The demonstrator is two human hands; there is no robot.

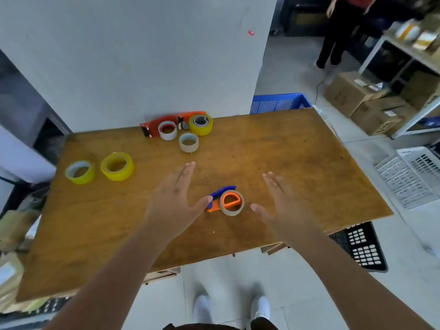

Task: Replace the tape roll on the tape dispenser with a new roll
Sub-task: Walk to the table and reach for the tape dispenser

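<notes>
Fingers flat and loosely together on both hands, thumbs splayed, nothing gripped. Left hand (173,203) and right hand (283,206) flank the orange-and-blue tape dispenser (225,200) lying near the table (309,163) front edge, worn roll (232,203) on it. Left thumb looks just about touching; a one-sided nudge could skid it away.

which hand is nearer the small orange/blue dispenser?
Left. The left hand has its thumb tip at the orange/blue dispenser's blue end, seemingly touching. The right hand is open on the other side, a clear gap away.
</notes>
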